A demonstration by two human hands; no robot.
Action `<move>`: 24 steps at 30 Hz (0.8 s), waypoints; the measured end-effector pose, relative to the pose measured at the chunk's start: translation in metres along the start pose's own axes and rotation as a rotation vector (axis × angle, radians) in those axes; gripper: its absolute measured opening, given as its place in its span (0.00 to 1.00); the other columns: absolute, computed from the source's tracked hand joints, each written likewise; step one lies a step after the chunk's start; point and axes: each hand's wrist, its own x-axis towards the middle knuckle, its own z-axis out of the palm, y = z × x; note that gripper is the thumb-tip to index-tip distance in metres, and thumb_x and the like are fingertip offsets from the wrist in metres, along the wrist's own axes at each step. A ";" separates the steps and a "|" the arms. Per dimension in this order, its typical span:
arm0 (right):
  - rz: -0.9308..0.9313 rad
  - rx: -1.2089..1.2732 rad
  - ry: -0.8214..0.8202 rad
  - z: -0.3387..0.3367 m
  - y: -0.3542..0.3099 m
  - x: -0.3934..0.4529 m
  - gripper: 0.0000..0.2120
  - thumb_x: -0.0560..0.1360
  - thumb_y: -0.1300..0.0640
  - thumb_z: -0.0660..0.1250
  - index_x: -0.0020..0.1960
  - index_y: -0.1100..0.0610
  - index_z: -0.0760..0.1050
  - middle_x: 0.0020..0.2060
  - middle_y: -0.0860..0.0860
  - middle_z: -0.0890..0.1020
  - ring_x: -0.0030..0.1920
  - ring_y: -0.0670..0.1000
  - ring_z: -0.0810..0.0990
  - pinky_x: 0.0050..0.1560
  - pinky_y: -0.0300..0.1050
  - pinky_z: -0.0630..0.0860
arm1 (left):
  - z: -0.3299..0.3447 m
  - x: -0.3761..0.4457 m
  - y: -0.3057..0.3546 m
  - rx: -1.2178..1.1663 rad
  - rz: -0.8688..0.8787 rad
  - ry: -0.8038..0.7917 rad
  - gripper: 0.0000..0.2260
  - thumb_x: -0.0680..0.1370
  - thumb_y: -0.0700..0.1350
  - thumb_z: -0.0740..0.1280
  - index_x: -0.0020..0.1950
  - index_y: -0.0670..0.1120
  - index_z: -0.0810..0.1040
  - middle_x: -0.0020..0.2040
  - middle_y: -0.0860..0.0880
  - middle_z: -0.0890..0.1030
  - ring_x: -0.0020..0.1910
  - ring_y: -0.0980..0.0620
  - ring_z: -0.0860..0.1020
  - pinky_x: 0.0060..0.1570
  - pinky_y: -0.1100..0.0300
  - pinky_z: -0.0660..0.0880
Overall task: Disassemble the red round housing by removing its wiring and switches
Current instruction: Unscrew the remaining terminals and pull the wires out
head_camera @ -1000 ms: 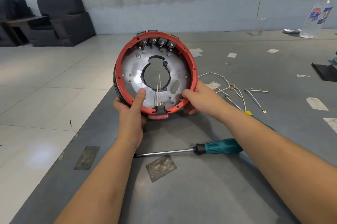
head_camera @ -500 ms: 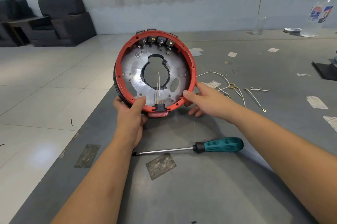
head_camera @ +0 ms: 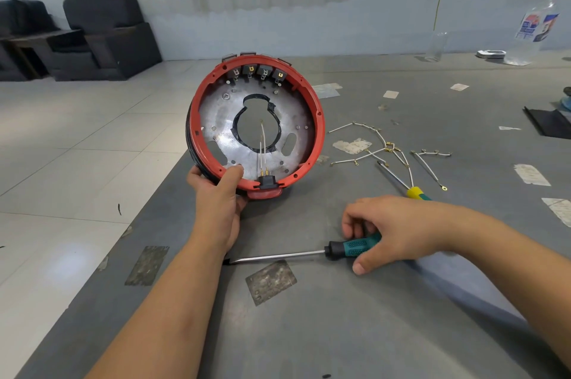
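The red round housing [head_camera: 318,119] stands on its edge on the grey table [head_camera: 340,317], its metal plate facing me. My left hand [head_camera: 217,196] grips its lower left rim, thumb on the inside. Several black switches [head_camera: 258,71] sit in a row under the top rim. A black socket [head_camera: 266,182] with two white wires rising from it is at the bottom rim. My right hand [head_camera: 392,230] lies over the teal handle of a screwdriver [head_camera: 349,247] on the table, fingers curling round it.
Loose white wires with brass terminals [head_camera: 386,147] lie right of the housing, beside a second screwdriver with a yellow handle [head_camera: 414,191]. Tape patches dot the table. A plastic bottle [head_camera: 536,29] stands far right. The table's left edge drops to a tiled floor.
My right hand left the housing's right rim and came down onto the teal screwdriver handle. The housing now rests in my left hand alone, tilted slightly left.
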 end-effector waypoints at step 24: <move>-0.090 1.523 0.610 0.016 -0.003 0.021 0.21 0.69 0.52 0.77 0.57 0.56 0.73 0.50 0.59 0.85 0.42 0.59 0.85 0.38 0.44 0.81 | 0.001 -0.001 0.001 -0.011 0.018 -0.019 0.22 0.71 0.41 0.71 0.60 0.52 0.65 0.48 0.52 0.78 0.37 0.59 0.81 0.39 0.51 0.83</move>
